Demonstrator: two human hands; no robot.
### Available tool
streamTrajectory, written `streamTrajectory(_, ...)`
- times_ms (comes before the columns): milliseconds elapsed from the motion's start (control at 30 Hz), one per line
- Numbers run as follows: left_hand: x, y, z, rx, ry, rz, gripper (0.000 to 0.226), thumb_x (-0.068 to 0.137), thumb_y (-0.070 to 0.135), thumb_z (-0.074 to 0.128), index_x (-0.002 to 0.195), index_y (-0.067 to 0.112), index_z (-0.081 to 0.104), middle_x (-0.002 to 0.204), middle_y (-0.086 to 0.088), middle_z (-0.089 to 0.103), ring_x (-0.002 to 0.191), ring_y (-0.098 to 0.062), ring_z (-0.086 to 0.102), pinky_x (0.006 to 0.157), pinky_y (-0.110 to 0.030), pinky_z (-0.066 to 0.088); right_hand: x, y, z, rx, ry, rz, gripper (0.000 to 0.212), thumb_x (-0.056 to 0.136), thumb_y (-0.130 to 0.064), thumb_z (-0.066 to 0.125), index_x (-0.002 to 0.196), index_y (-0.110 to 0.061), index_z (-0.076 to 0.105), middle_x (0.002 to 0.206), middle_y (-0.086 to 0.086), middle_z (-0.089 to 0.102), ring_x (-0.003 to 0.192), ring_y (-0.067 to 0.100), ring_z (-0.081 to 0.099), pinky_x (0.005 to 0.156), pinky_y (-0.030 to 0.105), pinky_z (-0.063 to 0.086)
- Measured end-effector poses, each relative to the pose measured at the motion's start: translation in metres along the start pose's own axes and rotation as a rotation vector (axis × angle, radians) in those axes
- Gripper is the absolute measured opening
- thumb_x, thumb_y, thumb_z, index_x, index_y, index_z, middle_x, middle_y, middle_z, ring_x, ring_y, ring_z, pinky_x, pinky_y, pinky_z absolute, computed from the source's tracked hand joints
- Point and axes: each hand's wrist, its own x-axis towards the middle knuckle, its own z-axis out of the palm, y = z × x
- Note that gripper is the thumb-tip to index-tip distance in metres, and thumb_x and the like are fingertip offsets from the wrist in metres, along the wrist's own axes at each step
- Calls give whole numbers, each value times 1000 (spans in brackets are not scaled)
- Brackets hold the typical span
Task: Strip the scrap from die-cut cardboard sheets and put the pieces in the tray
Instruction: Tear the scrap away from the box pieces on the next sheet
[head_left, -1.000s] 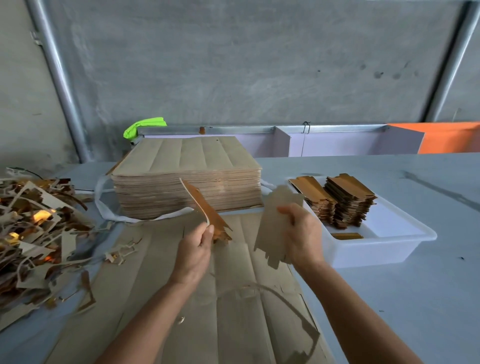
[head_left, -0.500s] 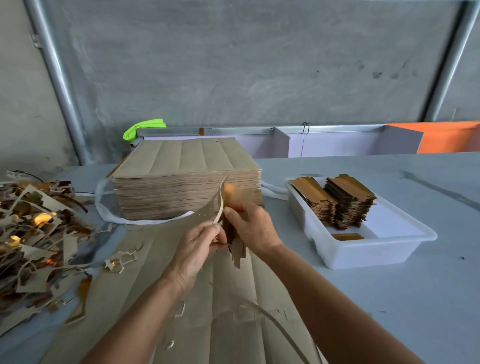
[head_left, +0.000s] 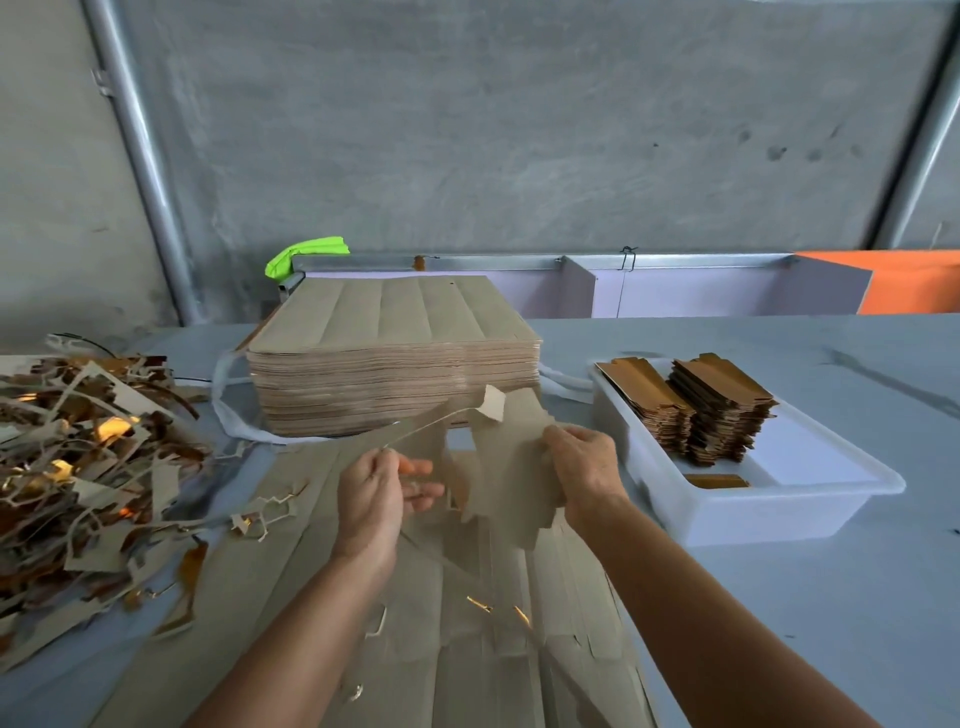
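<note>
Cardboard piece (head_left: 511, 467) hides the right hand's (head_left: 584, 470) fingertips.

Head-worn view — forward-down, close over table (head_left: 779, 597)

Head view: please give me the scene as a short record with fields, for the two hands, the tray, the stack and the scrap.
left hand: pinches a thin scrap strip
right hand: grips a die-cut piece
tray: white, right of the hands, holds two piles of stripped pieces
sheet stack: tall, behind the hands
scrap heap: on the table's left side
flat sheet: lies under the hands
</note>
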Motion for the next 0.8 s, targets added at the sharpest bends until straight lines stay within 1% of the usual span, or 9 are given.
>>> streamTrajectory(100, 1, -11, -5, 224, 50, -15, 31, 99, 7, 34, 72, 6, 48, 76, -12, 66, 32, -13, 52, 34, -18, 37, 2, 4, -7, -146, 78, -65, 21, 88, -18, 52, 71, -10, 61, 75, 7, 58, 81, 26, 57, 84, 47, 51)
streamTrajectory(200, -5, -23, -2, 531, -58, 134, 34, 99, 12, 39, 67, 11, 53, 69, -5, 65, 37, -12, 47, 46, -25, 39, 0, 9, -2, -288, 53, -171, 25, 89, -19, 47, 76, -1, 57, 74, 9, 53, 74, 24, 49, 73, 43, 50)
streamTrajectory(267, -9, -26, 3, 613, -148, 244, 37, 99, 19, 45, 63, 14, 53, 55, 5, 54, 45, -5, 44, 52, -20, 36, 0, 12, 3, -296, 17, -219, 26, 91, -20, 47, 74, -2, 55, 71, 7, 50, 72, 23, 47, 67, 38, 45)
streamTrajectory(333, -9, -25, 9, 589, -198, 284, 36, 96, 28, 51, 65, 11, 51, 51, 9, 45, 49, -5, 41, 50, -17, 32, 0, 13, 6, -285, -11, -258, 29, 92, -26, 52, 76, -2, 56, 72, 5, 52, 71, 21, 49, 65, 36, 47)
streamTrajectory(500, 3, -17, 21, 505, -192, 180, 29, 87, 40, 63, 97, 17, 47, 82, 9, 56, 76, -4, 54, 65, -18, 41, 0, 15, 6, -174, -152, -284, 25, 85, -21, 66, 68, -15, 49, 82, 5, 61, 75, 19, 61, 50, 24, 49)
streamTrajectory(600, 3, -15, 24, 382, -322, 78, 19, 89, 30, 63, 99, 19, 53, 77, 6, 59, 57, 2, 54, 52, -16, 41, -1, 13, 2, -119, -280, -302, 14, 85, -12, 65, 84, -19, 54, 94, 0, 60, 84, 14, 60, 52, 17, 49)
streamTrajectory(633, 2, -14, 24, 344, -351, 41, 14, 89, 26, 63, 99, 21, 54, 73, 6, 58, 46, 3, 48, 43, -15, 37, -2, 13, 0, -90, -327, -318, 21, 86, -7, 64, 96, -22, 55, 101, -2, 58, 91, 14, 59, 58, 19, 53)
streamTrajectory(733, 0, -13, 22, 283, -349, -47, 20, 88, 17, 66, 102, 25, 55, 82, 0, 63, 39, 3, 45, 38, -15, 35, -2, 12, -2, 56, -408, -357, 77, 80, 13, 58, 130, -42, 40, 118, -5, 57, 104, 14, 59, 80, 35, 57)
streamTrajectory(800, -1, -12, 22, 241, -355, -80, 28, 85, 10, 68, 109, 21, 57, 93, -2, 67, 42, 5, 50, 40, -13, 37, -3, 12, -1, 130, -412, -314, 92, 77, 19, 55, 114, -64, 37, 97, -7, 69, 88, 11, 67, 68, 32, 58)
